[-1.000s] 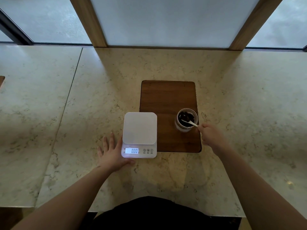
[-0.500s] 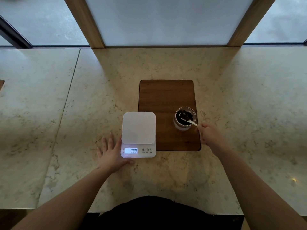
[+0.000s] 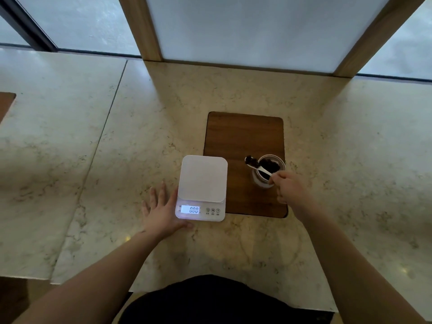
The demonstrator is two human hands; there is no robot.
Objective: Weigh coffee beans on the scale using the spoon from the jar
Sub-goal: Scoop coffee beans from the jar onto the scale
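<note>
Right of the frame's centre, the right hand pinches the near end of the spoon between its fingers, closed on the handle. The spoon's bowl hangs just past the jar's left rim, above the wooden board, and carries a small dark heap of coffee beans. The jar is a small clear glass standing on the board's lower right part, with more dark beans inside. The scale sits left of the jar, its right edge overlapping the board and the rest on the pale marbled counter. It is white, with a bare square platform, and its lit display near the lower edge reads 0.00. No beans lie on the platform yet.

The left hand rests flat on the counter, touching the scale's lower left corner, its fingers spread and holding nothing.

The beans look light, dry and loose, so they will probably roll off a tilted spoon; keeping the bowl level while crossing to the platform seems wise. With no cup on the flat platform, beans tipped from any height may well bounce or scatter off the edge. The spoon appears thin, stiff and light, and the grip at the handle's end suits it. The jar is glass and looks small enough to tip if knocked, so a steadying hold would go around its wall. The scale looks light too, which is likely why the left hand braces it.
</note>
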